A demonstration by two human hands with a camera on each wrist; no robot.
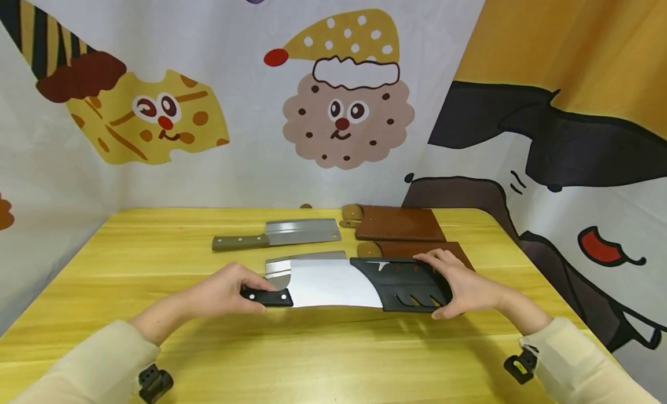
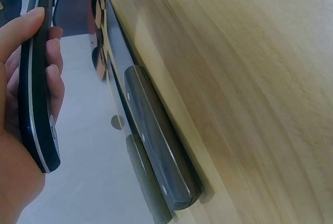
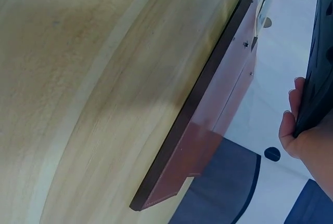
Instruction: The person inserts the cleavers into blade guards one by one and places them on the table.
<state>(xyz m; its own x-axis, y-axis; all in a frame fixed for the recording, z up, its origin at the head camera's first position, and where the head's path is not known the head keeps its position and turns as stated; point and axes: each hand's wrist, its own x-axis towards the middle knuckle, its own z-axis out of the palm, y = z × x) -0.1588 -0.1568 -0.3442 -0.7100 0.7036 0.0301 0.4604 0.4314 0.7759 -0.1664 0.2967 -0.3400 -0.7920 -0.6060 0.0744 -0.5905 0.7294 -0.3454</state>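
Observation:
A cleaver (image 1: pixel 333 282) with a wide bright blade and black riveted handle is held level above the table. My left hand (image 1: pixel 224 291) grips its handle, thumb along the top in the left wrist view. A black slotted plastic sheath (image 1: pixel 411 288) covers the blade's right part. My right hand (image 1: pixel 466 285) holds the sheath's far end between thumb and fingers. Behind the held cleaver lies a second cleaver (image 1: pixel 312 256), partly hidden; its dark riveted handle (image 2: pixel 158 141) shows in the left wrist view. Farther back is a third cleaver (image 1: pixel 302 230) with an olive handle.
Two brown leather sheaths (image 1: pixel 401 223) with tan straps lie at the table's back right, the nearer one partly behind the black sheath. The wooden table (image 1: pixel 312 357) ends at a cartoon-printed curtain (image 1: pixel 250 178). Each sleeve carries a wrist camera.

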